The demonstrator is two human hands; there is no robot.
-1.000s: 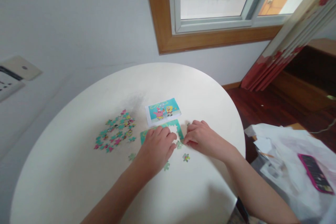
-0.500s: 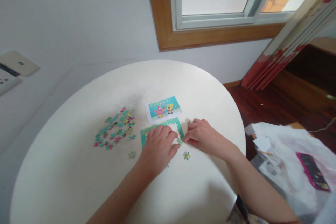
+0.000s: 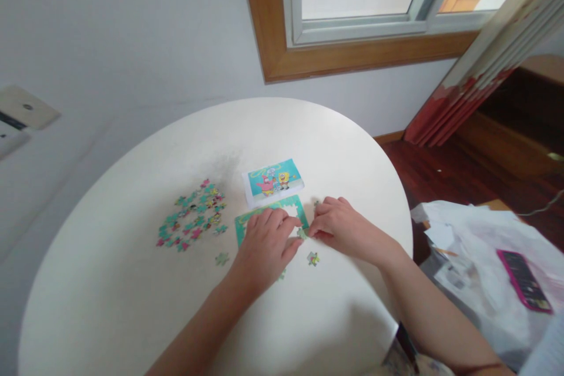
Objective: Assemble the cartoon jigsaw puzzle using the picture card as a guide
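On the round white counter [image 3: 132,282], the left hand [image 3: 264,244] lies palm down, fingers loosely spread, over the half-built teal jigsaw frame [image 3: 293,204]. The right hand [image 3: 339,226], fingers bunched, touches a small green puzzle piece [image 3: 302,233] at the frame's near right corner; whether it pinches the piece I cannot tell.

Legible text: none | small rectangular cartoon picture card [image 3: 273,181] on round white table [image 3: 132,282]: pale green scrawl across its top edge, too blurred to read | pink-framed flat phone [image 3: 524,281] on white wrapping at right: faint rows on its dark screen, too small to read
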